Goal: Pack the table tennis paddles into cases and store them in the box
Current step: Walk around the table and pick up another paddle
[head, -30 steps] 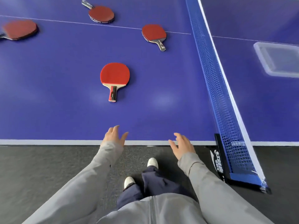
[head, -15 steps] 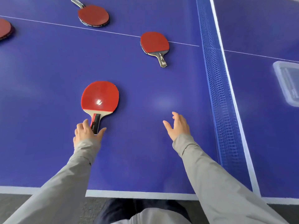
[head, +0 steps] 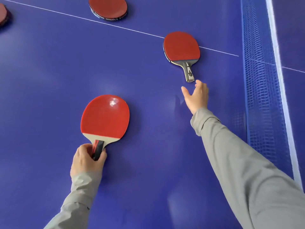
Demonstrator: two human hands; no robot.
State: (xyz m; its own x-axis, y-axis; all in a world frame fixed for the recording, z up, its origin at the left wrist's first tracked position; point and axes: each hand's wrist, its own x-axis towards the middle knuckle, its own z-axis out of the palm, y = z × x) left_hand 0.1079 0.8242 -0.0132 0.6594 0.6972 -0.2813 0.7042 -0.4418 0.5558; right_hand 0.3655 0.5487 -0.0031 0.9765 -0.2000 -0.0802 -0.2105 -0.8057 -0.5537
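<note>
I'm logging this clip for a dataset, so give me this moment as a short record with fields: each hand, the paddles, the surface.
left hand: grips the red and black handle of the near paddle
right hand: open, fingers just short of the grey-handled paddle
near paddle: flat on the table, red face up
other paddles: one at the top edge, one cut off at the top left
surface: blue table tennis table, net on the right
cases, box: not in view

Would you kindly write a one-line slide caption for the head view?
Left hand grips the near paddle by its handle; open right hand reaches toward the far paddle on the blue table.
</note>
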